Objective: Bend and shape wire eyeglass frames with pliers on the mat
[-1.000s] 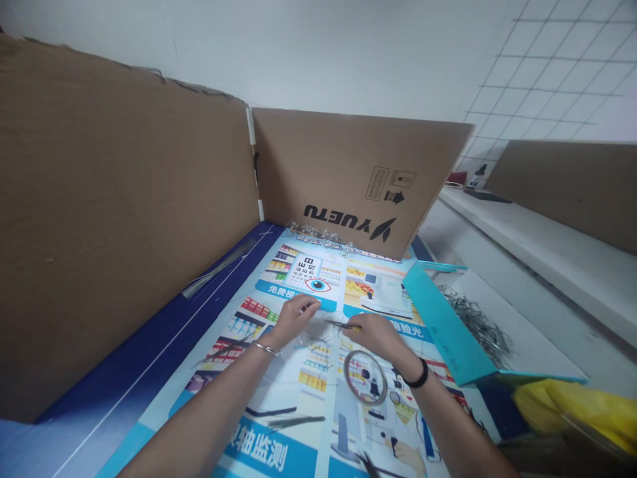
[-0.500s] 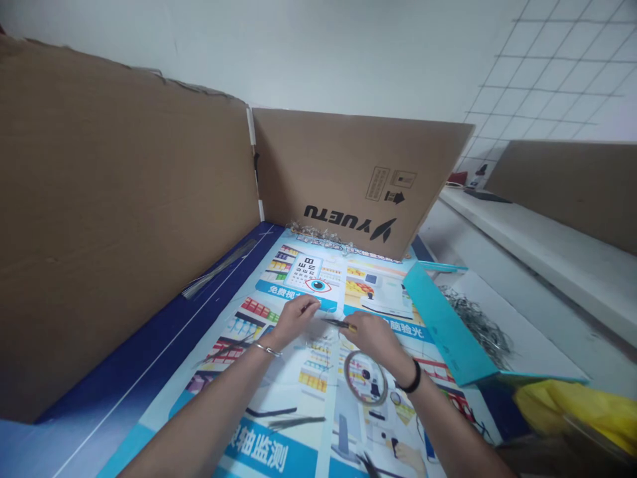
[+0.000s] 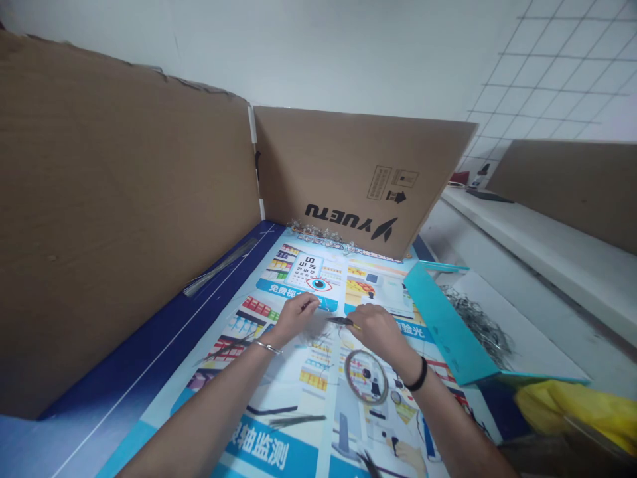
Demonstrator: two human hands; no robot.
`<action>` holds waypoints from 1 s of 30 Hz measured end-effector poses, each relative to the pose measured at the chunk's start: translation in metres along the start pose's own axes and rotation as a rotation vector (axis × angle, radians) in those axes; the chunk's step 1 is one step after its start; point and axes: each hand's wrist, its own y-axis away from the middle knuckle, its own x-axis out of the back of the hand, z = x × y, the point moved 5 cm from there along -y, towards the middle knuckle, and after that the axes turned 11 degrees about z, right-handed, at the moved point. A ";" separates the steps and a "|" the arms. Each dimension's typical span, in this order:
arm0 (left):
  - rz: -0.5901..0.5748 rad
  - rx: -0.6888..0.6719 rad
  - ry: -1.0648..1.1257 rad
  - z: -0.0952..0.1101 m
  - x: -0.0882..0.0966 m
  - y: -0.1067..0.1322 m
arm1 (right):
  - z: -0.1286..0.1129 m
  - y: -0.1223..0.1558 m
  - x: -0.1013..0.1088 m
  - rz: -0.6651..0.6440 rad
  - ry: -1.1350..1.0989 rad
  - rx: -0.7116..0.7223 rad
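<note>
My right hand [image 3: 382,330] is closed round the yellow handles of small dark-jawed pliers [image 3: 338,321], whose tip points left. Just left of that tip, my left hand [image 3: 297,315] has thumb and fingers pinched together. Whatever it grips is too small to make out. Some thin, clear or pale material shows faintly below the fingers, blurred. A ring-shaped coil of wire [image 3: 348,380] lies on the printed sheet below my right hand. Short dark strands of wire [image 3: 297,420] lie nearer to me, left of the coil.
Cardboard panels [image 3: 129,199] stand at the left and back. Small clear pieces [image 3: 318,232] line the back panel's foot. A turquoise box [image 3: 450,325] at the right holds tangled wire [image 3: 478,325], with yellow cloth [image 3: 577,408] in front. A dark-tipped tool [image 3: 369,463] lies at the bottom edge.
My right hand and the pliers have shifted slightly to the right, widening the gap to my left hand. The left hand stays nearly in place, still pinched.
</note>
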 end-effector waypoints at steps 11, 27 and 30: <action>0.048 0.199 0.192 -0.008 0.005 -0.004 | -0.006 0.002 0.008 0.238 0.173 0.242; -0.013 0.260 0.329 -0.010 0.003 -0.004 | 0.022 0.004 -0.010 0.296 -0.325 0.114; -0.006 0.261 0.321 -0.010 0.004 -0.005 | 0.026 0.004 -0.015 0.269 -0.413 0.042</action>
